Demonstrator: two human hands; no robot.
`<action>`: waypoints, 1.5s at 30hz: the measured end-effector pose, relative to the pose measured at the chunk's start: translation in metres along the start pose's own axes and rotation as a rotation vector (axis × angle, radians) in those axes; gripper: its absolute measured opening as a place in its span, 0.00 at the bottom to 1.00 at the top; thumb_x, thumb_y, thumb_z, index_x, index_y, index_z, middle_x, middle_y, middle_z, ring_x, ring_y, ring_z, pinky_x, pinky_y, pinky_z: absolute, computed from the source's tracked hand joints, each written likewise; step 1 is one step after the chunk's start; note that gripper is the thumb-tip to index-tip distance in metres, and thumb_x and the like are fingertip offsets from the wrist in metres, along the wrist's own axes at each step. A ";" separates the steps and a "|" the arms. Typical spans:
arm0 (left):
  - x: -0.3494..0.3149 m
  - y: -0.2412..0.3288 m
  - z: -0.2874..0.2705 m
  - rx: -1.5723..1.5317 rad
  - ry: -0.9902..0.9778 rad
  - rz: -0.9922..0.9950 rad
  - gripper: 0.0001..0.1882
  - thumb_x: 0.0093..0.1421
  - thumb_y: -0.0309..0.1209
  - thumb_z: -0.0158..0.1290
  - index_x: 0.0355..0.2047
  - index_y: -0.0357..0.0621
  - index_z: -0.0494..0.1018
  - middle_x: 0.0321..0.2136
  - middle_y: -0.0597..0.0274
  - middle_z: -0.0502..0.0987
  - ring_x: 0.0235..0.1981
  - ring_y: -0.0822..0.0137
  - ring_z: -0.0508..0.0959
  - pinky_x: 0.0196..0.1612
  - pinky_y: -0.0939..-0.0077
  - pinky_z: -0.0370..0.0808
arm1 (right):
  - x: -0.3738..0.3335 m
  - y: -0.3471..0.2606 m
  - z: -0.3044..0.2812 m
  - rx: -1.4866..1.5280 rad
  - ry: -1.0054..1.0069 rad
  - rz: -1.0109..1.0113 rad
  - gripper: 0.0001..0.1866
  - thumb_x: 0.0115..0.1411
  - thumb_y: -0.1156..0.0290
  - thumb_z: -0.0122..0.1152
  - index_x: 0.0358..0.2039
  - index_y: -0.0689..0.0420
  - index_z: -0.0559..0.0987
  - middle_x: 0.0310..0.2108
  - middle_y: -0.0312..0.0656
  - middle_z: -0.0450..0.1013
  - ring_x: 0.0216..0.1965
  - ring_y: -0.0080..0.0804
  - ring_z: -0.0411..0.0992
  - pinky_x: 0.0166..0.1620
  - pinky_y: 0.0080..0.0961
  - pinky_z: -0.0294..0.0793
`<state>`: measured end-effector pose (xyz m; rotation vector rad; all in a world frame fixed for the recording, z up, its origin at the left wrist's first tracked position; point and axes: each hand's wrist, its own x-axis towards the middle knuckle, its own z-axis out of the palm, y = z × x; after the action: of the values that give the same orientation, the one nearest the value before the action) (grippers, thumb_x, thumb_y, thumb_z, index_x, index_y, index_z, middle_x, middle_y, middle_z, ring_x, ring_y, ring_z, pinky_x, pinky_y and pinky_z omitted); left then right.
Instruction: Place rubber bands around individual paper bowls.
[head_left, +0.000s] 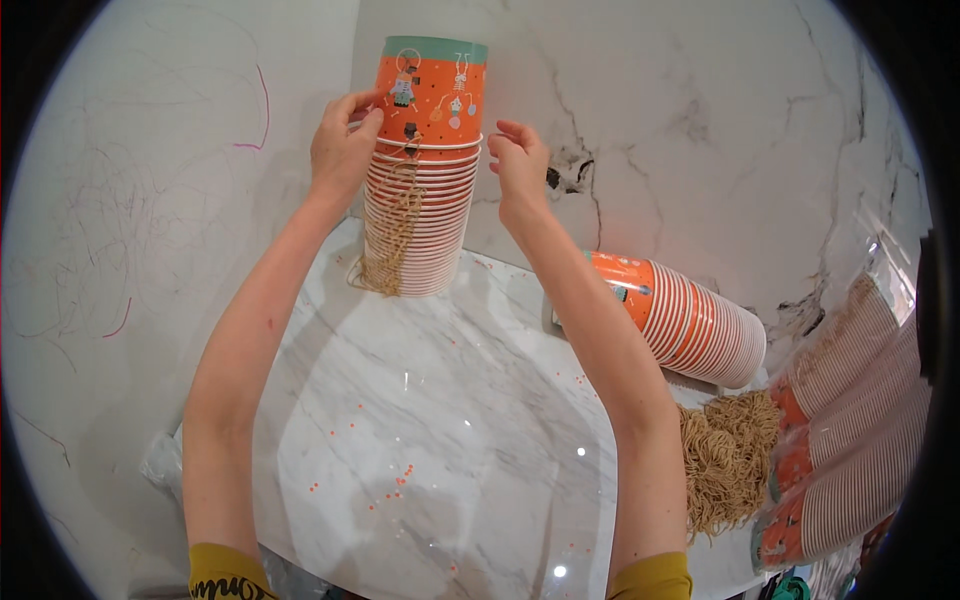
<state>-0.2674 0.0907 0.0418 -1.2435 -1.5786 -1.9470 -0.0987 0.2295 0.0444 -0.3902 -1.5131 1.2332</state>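
A tall stack of nested paper buckets (420, 225) stands upright against the wall. Its top bucket (435, 95) is orange with a green rim and little cartoon figures; below it mostly white rims show. Tan cords (395, 225) dangle down the stack's front left side. My left hand (345, 140) is at the top bucket's left side, fingers loosely bent and apart, the fingertips touching or almost touching it. To the right of the stack, my right hand (520, 165) hovers a little away from it with loosely curled fingers and nothing seen in them.
A second bucket stack (690, 315) lies on its side, partly behind my right forearm. Bundled tan cords (730, 460) lie near it. Several bagged bucket stacks (850, 430) lean at the far right. Small orange dots (400, 482) are scattered over the marbled white tabletop (450, 400).
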 end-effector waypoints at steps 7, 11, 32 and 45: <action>-0.003 -0.029 -0.005 -0.113 0.051 -0.091 0.22 0.70 0.41 0.51 0.54 0.36 0.77 0.54 0.54 0.76 0.54 0.64 0.77 0.57 0.70 0.71 | -0.005 0.042 0.009 -0.174 -0.100 -0.064 0.28 0.64 0.64 0.61 0.63 0.61 0.72 0.53 0.44 0.75 0.54 0.32 0.71 0.58 0.32 0.68; -0.009 -0.040 -0.003 -0.204 -0.011 -0.368 0.33 0.71 0.54 0.44 0.61 0.39 0.71 0.59 0.55 0.73 0.58 0.62 0.73 0.62 0.68 0.65 | -0.005 0.059 0.010 -0.118 -0.111 -0.051 0.31 0.69 0.55 0.56 0.67 0.60 0.68 0.61 0.44 0.70 0.58 0.35 0.68 0.62 0.34 0.64; -0.100 -0.103 -0.038 -0.319 -0.279 -0.740 0.46 0.68 0.70 0.35 0.71 0.47 0.61 0.68 0.57 0.65 0.67 0.58 0.65 0.68 0.53 0.58 | -0.094 0.134 0.009 0.093 -0.219 0.489 0.53 0.62 0.24 0.46 0.77 0.48 0.51 0.77 0.39 0.47 0.74 0.46 0.49 0.67 0.60 0.56; -0.186 0.012 -0.004 0.272 -0.184 0.259 0.10 0.61 0.29 0.60 0.42 0.41 0.77 0.38 0.57 0.79 0.45 0.59 0.78 0.52 0.62 0.69 | -0.205 0.020 -0.156 -1.273 -0.482 -0.724 0.20 0.56 0.70 0.62 0.50 0.60 0.78 0.52 0.52 0.69 0.57 0.49 0.66 0.58 0.51 0.64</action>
<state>-0.1564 0.0364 -0.0975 -1.4580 -1.6106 -1.4428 0.1016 0.1541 -0.1002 -0.2856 -2.4329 -0.3567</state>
